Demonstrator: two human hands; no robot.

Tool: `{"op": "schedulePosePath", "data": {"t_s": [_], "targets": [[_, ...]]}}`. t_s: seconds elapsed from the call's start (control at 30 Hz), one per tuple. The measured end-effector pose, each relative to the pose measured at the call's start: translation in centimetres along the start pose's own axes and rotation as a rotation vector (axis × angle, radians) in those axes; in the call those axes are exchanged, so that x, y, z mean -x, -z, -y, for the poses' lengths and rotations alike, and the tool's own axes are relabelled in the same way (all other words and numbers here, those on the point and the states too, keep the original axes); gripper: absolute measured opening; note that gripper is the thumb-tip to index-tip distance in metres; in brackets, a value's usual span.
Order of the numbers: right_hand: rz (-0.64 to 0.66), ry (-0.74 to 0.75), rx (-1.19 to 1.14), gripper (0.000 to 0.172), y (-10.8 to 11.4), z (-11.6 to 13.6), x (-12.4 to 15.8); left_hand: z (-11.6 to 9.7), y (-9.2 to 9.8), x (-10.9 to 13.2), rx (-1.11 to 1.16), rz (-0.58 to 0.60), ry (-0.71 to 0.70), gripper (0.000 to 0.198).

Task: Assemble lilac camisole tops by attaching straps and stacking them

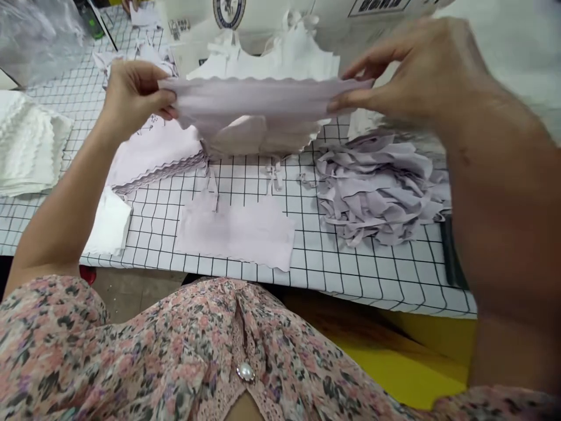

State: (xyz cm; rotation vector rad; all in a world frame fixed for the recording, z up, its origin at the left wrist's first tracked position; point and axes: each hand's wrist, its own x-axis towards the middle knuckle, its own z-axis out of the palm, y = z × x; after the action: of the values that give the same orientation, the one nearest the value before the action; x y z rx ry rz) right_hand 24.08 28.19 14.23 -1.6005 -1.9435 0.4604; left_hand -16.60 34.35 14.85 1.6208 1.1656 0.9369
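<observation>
Stretched wide above the table is a lilac fabric piece (263,99) with a scalloped edge. My left hand (135,93) pinches its left end between thumb and fingers. At the opposite end my right hand (416,70) grips the fabric the same way, slightly blurred. Below it, a lilac camisole (236,234) with thin straps lies flat near the table's front edge. A stack of lilac scalloped pieces (158,152) rests under my left forearm. Right of the camisole sits a loose heap of lilac fabric pieces (372,193). White strapped tops (289,55) show behind the held piece.
A checked cloth (162,216) covers the table. White scalloped fabric (30,146) is stacked at the far left, with clear plastic (39,35) behind it. Printed white packaging (328,17) stands at the back. Another person's hand (130,6) shows at the top left.
</observation>
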Motion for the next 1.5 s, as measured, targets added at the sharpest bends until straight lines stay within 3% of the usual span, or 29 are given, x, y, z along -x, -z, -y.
{"op": "schedulePosePath", "data": {"t_s": [0.1,0.2,0.27,0.33,0.4,0.5,0.63,0.8,1.03,1.17,1.23,1.33,1.43,1.5], "targets": [[-0.097,0.001,0.175,0.033,-3.2,-2.2,3.7,3.5,-1.3,4.4,-0.012,0.019,-0.012,0.016],[-0.074,0.094,0.058,0.016,-7.5,-4.1,8.3,8.0,-3.0,8.9,-0.026,0.005,0.020,0.008],[-0.049,0.059,-0.007,0.006,-9.9,-5.0,10.5,10.7,-3.9,10.9,-0.066,0.011,0.056,0.008],[-0.070,0.034,-0.013,0.011,-11.2,-5.3,11.5,12.4,-4.3,11.9,-0.085,0.002,0.066,0.014],[-0.136,0.083,0.004,0.012,-11.1,-4.9,11.9,12.6,-4.2,12.3,-0.088,-0.022,0.022,0.016],[-0.253,0.224,0.046,0.012,-9.6,-3.4,13.4,11.4,-3.6,13.7,-0.149,-0.043,-0.115,0.012],[-0.267,0.360,0.110,0.007,-10.0,-2.3,18.1,10.6,-3.3,18.1,-0.261,-0.001,-0.183,0.008],[-0.163,0.228,0.134,0.012,-13.3,-3.4,22.1,12.7,-4.3,21.3,-0.250,0.087,-0.165,0.016],[-0.191,0.186,0.148,0.006,-12.2,-3.0,24.7,11.9,-4.0,22.3,-0.358,0.061,-0.187,0.013],[-0.072,0.215,0.192,0.010,-12.9,-2.6,27.2,12.3,-3.8,24.0,-0.419,0.186,-0.208,0.022],[0.020,0.224,0.237,0.033,-13.9,-1.9,27.4,12.7,-4.5,23.9,-0.512,0.200,-0.248,0.029],[0.168,0.201,0.322,0.073,-15.9,-0.5,26.6,13.6,-7.2,23.2,-0.684,0.163,-0.291,0.039],[0.234,0.218,0.360,0.083,-17.9,0.0,26.1,14.7,-10.5,22.9,-0.801,0.222,-0.277,0.058],[0.244,0.218,0.368,0.082,-18.3,-0.6,26.2,15.5,-11.7,22.8,-0.851,0.240,-0.264,0.068]]}}
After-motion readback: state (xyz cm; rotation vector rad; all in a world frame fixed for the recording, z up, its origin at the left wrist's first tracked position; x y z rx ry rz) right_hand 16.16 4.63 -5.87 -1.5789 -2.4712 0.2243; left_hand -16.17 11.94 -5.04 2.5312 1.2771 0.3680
